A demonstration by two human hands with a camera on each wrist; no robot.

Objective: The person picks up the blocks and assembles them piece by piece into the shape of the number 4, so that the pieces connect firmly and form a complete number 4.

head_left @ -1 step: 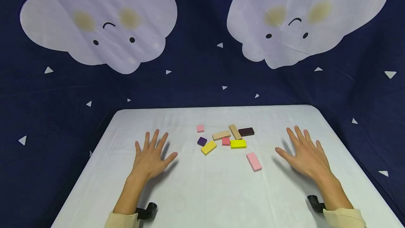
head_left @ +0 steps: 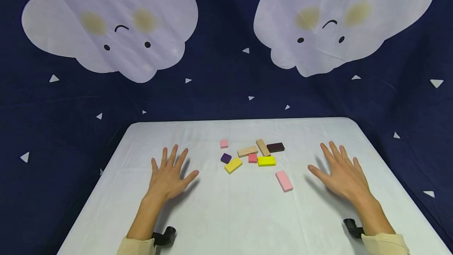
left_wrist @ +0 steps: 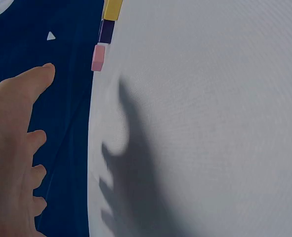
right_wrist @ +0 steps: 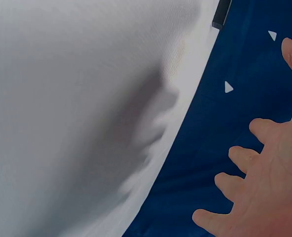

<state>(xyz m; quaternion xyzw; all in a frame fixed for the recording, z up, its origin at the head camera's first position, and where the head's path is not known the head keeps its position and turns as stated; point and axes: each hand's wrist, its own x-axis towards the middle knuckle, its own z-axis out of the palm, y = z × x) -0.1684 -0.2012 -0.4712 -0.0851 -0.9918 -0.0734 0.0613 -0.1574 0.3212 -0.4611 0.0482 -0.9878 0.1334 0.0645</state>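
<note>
My left hand (head_left: 169,180) hovers over the left of the table, fingers spread, holding nothing. On the other side my right hand (head_left: 342,174) is spread in the same way, and its shadow falls on the cloth apart from it. Between them lie several small blocks: a pink cube (head_left: 224,144), a purple cube (head_left: 226,158), a red cube (head_left: 253,158), two yellow blocks (head_left: 266,161), two plain wooden blocks (head_left: 247,151) and a dark brown block (head_left: 275,147). A pink oblong block (head_left: 284,181) lies nearer, closest to the right hand. In the left wrist view the left thumb (left_wrist: 39,81) points toward the blocks.
A white cloth (head_left: 230,219) covers the table. Behind it hangs a dark blue curtain (head_left: 219,101) with pale clouds and small triangles. Each wrist wears a black camera mount, such as the left one (head_left: 164,236).
</note>
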